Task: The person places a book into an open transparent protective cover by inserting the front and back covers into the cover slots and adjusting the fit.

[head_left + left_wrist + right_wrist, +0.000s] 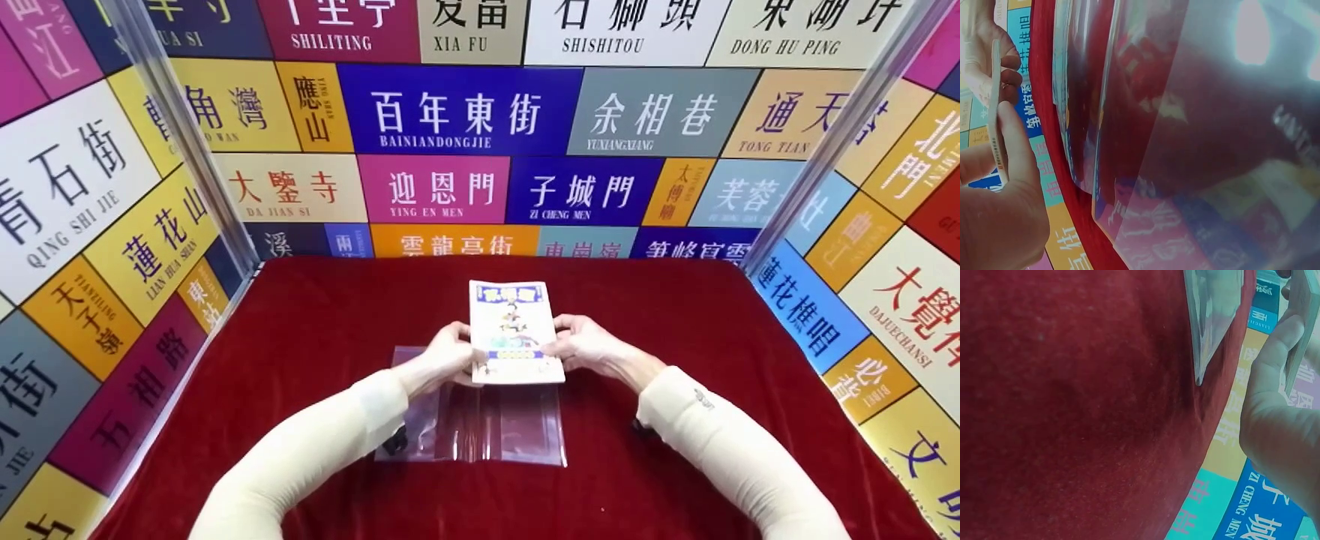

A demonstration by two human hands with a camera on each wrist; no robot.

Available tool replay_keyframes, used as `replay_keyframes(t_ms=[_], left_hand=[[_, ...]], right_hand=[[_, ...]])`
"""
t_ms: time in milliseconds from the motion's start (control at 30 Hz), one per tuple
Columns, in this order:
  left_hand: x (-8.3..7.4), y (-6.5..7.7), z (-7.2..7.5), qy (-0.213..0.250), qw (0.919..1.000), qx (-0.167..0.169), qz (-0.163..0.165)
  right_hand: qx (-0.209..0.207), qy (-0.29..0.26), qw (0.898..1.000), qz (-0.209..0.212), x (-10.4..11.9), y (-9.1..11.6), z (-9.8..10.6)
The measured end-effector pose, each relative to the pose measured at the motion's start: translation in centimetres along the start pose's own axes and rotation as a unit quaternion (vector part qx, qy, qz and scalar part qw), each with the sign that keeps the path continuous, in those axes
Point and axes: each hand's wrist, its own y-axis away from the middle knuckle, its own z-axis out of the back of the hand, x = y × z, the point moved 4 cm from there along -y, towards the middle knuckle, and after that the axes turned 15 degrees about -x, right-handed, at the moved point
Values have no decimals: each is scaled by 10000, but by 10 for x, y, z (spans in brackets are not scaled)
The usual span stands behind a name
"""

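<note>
A thin book (514, 319) with a white, blue-banded illustrated cover is held up above the table, its cover facing the head camera. My left hand (450, 354) grips its left edge, with the thumb against one face in the left wrist view. On the opposite edge, my right hand (589, 346) pinches the book between thumb and fingers. Below the book a clear plastic book cover (480, 431) lies spread on the cloth, partly hidden by the book and the left forearm. The book's spine (998, 149) shows edge-on in the left wrist view.
Dark red cloth (337, 315) covers the table. Clear upright posts (199, 142) stand at the back corners, before walls of colourful street-name panels (457, 112). A small black object (394, 441) shows beside the left sleeve, over the plastic cover.
</note>
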Motion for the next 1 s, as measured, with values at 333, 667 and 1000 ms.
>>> replay_keyframes(t_ms=[333,667,1000], left_hand=[[9,13,-1,-282,9995,154,-71],[15,22,-3,-285,9993,238,97],[24,31,4,-549,9980,310,1]], right_hand=[[209,-15,9998,-19,-13,14,1],[302,32,9995,-28,-19,28,4],[419,367,9984,-9,-28,35,0]])
